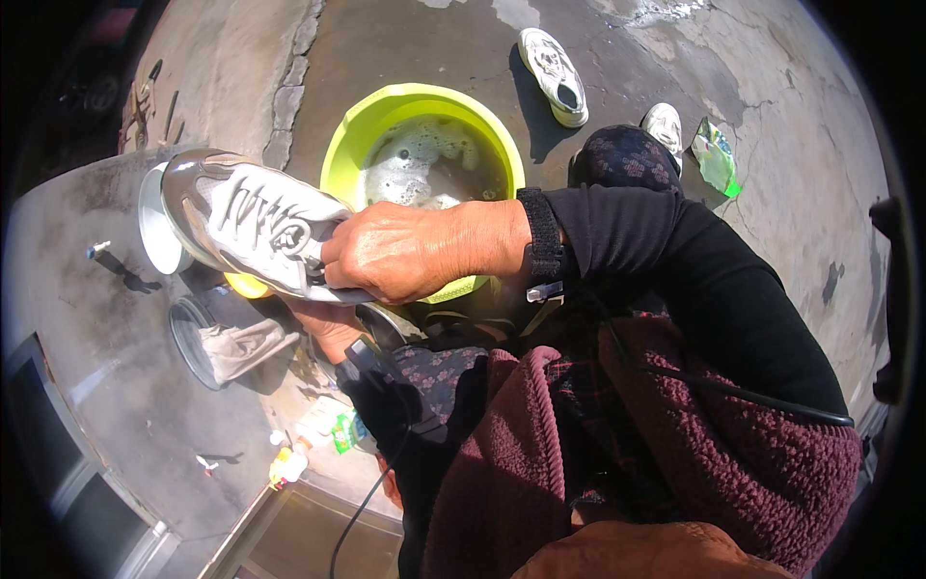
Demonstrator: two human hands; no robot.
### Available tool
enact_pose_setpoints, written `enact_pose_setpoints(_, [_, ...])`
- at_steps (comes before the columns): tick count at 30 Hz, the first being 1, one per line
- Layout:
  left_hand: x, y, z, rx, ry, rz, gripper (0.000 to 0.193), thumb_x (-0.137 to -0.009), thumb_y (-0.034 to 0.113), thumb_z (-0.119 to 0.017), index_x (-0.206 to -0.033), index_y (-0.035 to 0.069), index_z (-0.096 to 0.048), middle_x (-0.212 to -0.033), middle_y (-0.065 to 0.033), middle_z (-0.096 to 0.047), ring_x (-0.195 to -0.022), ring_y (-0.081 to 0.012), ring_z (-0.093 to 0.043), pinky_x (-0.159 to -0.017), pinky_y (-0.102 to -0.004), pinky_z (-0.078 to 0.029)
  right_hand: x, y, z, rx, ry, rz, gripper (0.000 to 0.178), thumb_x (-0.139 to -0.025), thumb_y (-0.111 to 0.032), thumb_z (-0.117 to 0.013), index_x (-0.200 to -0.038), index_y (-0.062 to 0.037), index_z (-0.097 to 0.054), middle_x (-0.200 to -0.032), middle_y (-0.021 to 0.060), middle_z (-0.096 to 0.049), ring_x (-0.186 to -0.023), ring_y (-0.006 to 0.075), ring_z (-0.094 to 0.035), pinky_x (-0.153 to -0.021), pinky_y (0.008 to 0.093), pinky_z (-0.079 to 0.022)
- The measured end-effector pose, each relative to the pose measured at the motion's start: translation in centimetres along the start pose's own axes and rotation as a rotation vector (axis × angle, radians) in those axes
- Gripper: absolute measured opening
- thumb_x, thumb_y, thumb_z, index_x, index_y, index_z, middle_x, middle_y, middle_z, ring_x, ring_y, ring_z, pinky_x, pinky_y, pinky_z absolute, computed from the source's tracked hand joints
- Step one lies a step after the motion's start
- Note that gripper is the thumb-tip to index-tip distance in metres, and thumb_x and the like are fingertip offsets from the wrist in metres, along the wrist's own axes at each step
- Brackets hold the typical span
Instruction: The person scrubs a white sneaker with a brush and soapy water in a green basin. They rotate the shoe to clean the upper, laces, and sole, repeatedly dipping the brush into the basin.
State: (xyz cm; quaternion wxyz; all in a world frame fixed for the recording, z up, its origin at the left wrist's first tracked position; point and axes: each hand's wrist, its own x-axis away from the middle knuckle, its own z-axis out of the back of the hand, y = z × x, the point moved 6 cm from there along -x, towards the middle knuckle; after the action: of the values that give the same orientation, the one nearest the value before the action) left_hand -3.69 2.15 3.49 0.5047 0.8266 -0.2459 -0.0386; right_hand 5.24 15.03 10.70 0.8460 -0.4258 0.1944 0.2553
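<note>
The white and grey sneaker point(253, 224) is held up in the air just left of the lime-green basin point(359, 130), laces facing up and toe pointing away to the left. The right hand point(410, 253) lies over its heel end with the grip closed on the collar, while the left hand point(331, 328) comes from beneath, its grip wrapped under the sole; its fingers are mostly hidden by the shoe. The basin holds foamy, cloudy water, so this looks like the washing stage, with the shoe lifted clear of the suds for turning or checking; any further handling would call for a firm hold at heel and sole, since a wet shoe is slippery. Beyond the basin, two more white shoes point(553, 64) lie on the cracked concrete ground point(772, 116), near a green plastic packet point(715, 154). To the left a grey cloth point(243, 347) rests in a round metal dish point(185, 333). Whether a brush is in either hand cannot be made out, and the small bottles point(287, 466) lower down are too tiny to identify.
</note>
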Motion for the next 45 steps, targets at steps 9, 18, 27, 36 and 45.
enact_pose_setpoints(9, [-0.3, -1.4, 1.0, -0.031, -0.031, 0.008, 0.086, -0.086, 0.060, -0.066, -0.146, 0.005, -0.039, -0.143, -0.0111, -0.048, -0.128, -0.0269, -0.048, -0.109, -0.0419, -0.039, 0.3, 1.8, -1.1, 0.012, 0.052, -0.004, 0.020, -0.078, -0.011, -0.066, -0.093, 0.0019, -0.069, -0.080, 0.0198, -0.066, -0.074, 0.0369, -0.066, -0.070, 0.0427, -0.054])
enact_pose_setpoints(18, [0.4, -3.3, 3.0, -0.038, -0.100, 0.169, 0.078, -0.090, 0.052, -0.065, -0.146, 0.004, -0.039, -0.143, -0.0109, -0.050, -0.129, -0.0261, -0.049, -0.111, -0.0417, -0.038, 0.7, 1.6, -2.6, -0.007, 0.215, 0.087, 0.048, -0.084, -0.009, -0.062, -0.128, 0.0079, -0.051, -0.122, 0.0261, -0.057, -0.113, 0.0402, -0.056, -0.099, 0.0454, -0.045])
enact_pose_setpoints(27, [0.5, -3.9, 2.9, 0.014, -0.118, 0.199, 0.073, -0.089, 0.049, -0.068, -0.139, -0.001, -0.048, -0.136, -0.0090, -0.056, -0.123, -0.0222, -0.054, -0.106, -0.0380, -0.042, 1.2, 2.4, -3.4, -0.033, 0.125, -0.005, 0.043, -0.078, -0.011, -0.068, -0.117, 0.0039, -0.059, -0.107, 0.0242, -0.062, -0.099, 0.0412, -0.061, -0.086, 0.0441, -0.050])
enact_pose_setpoints(36, [0.5, -2.3, 2.3, 0.042, -0.061, 0.097, 0.071, -0.096, 0.054, -0.055, -0.147, 0.007, -0.039, -0.147, -0.0090, -0.047, -0.132, -0.0254, -0.047, -0.113, -0.0416, -0.035, 0.9, 2.7, -2.8, -0.065, -0.156, -0.176, 0.019, -0.082, -0.013, -0.066, -0.094, 0.0013, -0.067, -0.080, 0.0203, -0.066, -0.073, 0.0350, -0.067, -0.067, 0.0398, -0.053])
enact_pose_setpoints(45, [0.7, 0.0, 1.6, -0.026, 0.055, 0.001, 0.079, -0.094, 0.064, -0.047, -0.148, 0.007, -0.037, -0.143, -0.0120, -0.048, -0.129, -0.0275, -0.049, -0.109, -0.0418, -0.040, 0.1, 3.3, 0.3, -0.902, -0.077, -0.407, 0.013, -0.095, -0.014, -0.058, -0.094, -0.0029, -0.065, -0.077, 0.0063, -0.069, -0.072, 0.0117, -0.069, -0.068, 0.0278, -0.056])
